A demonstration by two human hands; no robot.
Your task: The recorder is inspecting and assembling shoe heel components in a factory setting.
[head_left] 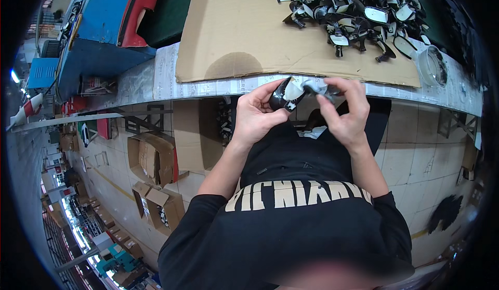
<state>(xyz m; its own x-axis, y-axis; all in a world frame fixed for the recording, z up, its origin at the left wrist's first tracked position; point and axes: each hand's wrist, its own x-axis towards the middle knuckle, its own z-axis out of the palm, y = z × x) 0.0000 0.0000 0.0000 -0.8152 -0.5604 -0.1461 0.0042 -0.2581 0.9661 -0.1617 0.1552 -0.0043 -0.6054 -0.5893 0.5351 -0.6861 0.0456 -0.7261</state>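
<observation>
Black, glossy and curved, the shoe heel (283,96) sits pinched in the left hand (257,116), held just off the table (156,79) edge. It looks light and stiff, likely slick, so gripping its sides seems wise. The right hand (345,116) is closed on a grey rag (317,86) (perhaps a wipe) touching its pale top face.

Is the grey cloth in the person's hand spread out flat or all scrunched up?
Scrunched up. The grey cloth is bunched in the right hand, pressed against the black shoe that the left hand holds.
</observation>
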